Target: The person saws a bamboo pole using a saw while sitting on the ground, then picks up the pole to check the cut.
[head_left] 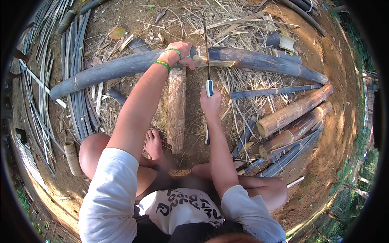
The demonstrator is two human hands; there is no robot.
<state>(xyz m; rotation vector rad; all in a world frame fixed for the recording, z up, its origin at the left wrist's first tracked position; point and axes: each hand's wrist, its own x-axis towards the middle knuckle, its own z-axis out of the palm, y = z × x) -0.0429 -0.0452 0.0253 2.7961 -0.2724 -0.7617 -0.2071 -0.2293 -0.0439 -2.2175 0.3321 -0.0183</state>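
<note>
A long, thick, dark bamboo pole [117, 70] lies crosswise in front of me, resting near its middle on a rough wooden block [176, 109]. My left hand [180, 52], with green and yellow bands at the wrist, presses and grips the pole from above. Just right of it the pole has a pale, stripped patch [219, 62]. In my right hand [211, 104] is the handle of a handsaw [209, 87], white and dark. The saw's narrow blade crosses over the pole at that pale patch and points away from me. Whether its teeth sit inside a cut cannot be made out.
Two brown bamboo lengths [296, 110] and dark split strips [275, 91] lie at the right. Long bamboo slats [77, 81] are stacked at the left, near a short bamboo piece [72, 158]. Dry shavings [239, 34] litter the soil beyond the pole. My bare foot [153, 143] is beside the block.
</note>
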